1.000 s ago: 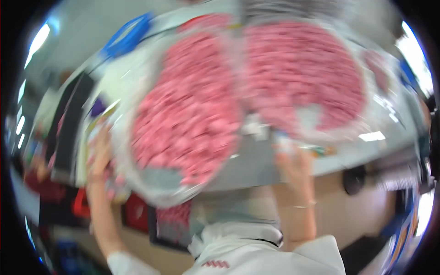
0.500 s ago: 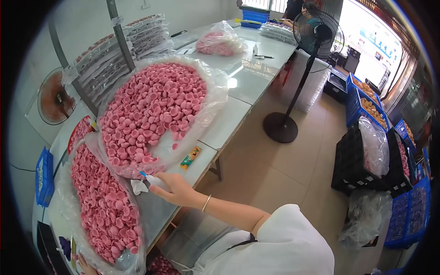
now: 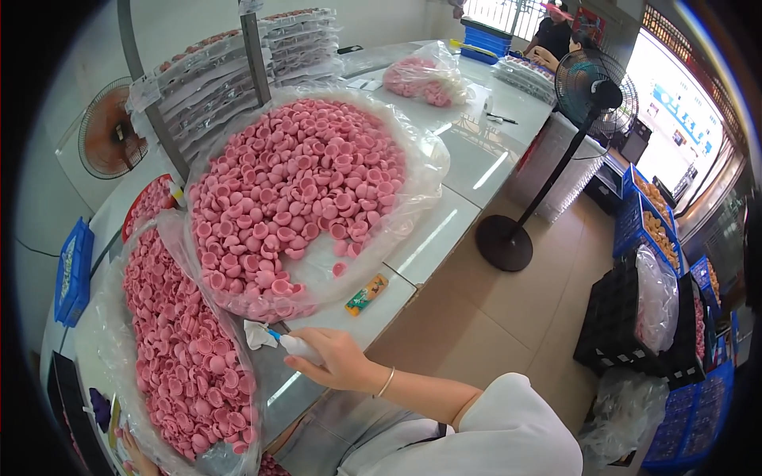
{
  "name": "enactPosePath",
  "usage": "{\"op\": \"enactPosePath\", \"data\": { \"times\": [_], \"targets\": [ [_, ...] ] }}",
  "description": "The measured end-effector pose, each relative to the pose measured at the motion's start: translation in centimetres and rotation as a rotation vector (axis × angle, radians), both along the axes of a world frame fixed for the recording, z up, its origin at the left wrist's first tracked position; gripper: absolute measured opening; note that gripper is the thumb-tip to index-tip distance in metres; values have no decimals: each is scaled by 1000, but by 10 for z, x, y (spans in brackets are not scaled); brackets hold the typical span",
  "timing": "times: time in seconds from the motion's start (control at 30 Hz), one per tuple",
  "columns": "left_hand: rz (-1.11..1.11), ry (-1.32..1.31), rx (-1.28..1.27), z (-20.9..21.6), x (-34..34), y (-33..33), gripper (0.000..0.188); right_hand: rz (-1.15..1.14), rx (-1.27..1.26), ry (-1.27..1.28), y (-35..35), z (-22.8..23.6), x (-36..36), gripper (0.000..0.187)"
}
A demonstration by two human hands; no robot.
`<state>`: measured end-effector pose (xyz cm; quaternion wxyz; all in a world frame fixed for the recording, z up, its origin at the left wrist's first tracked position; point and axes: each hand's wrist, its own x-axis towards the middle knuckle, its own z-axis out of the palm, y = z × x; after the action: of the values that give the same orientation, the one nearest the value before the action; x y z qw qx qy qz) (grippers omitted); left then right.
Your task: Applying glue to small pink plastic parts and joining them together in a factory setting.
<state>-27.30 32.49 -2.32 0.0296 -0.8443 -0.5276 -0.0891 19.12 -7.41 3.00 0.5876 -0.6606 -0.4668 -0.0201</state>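
My right hand [image 3: 341, 357] is closed around a white squeeze bottle [image 3: 302, 347] with a blue tip. The tip points left at a crumpled white tissue [image 3: 258, 335] on the table edge. Just beyond lies a clear bag [image 3: 429, 151] spread open with a heap of small pink cup-shaped pieces [image 3: 302, 174]. A second open bag [image 3: 111, 333] at the left holds more pink pieces [image 3: 186, 357]. At the lower left edge my left hand [image 3: 139, 456] is partly cut off, its visible fingers stretched out beside that bag, near a dark purple item [image 3: 100, 408].
A small yellow-green packet [image 3: 366, 294] lies near the table's front edge. Stacked trays [image 3: 198, 95] and a wall-side fan [image 3: 111, 131] stand behind the bags. A standing fan [image 3: 508, 238] is on the floor at right, with black crates [image 3: 615, 313] beyond. Two people are at the far end.
The view has shifted, so the scene sits further right and the far people show more. My right hand still holds the bottle, its tip now nearer the tissue.
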Motion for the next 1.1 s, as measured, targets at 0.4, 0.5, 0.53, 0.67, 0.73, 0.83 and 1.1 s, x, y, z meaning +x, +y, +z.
{"op": "enactPosePath", "data": {
  "times": [0.4,0.5,0.53,0.67,0.73,0.83,1.1],
  "targets": [
    [17,-138,-210,96,98,-93,52,36,-96,79,-1,6,4,28],
    [-20,-141,-211,104,105,-95,51,53,-153,124,-2,9,2,29],
    [14,-94,-218,109,110,-100,52,53,-139,131,-2,9,1,29],
    [-753,-551,-18,60,55,-53,55,70,-51,102,0,7,2,29],
    [-818,-645,-82,50,48,-47,57,68,-64,137,0,5,3,29],
    [-639,-701,-269,100,78,-92,51,76,-66,215,-2,2,4,29],
    [-584,-223,-43,154,216,-243,46,79,-99,236,-3,4,5,29]
  ]
}}
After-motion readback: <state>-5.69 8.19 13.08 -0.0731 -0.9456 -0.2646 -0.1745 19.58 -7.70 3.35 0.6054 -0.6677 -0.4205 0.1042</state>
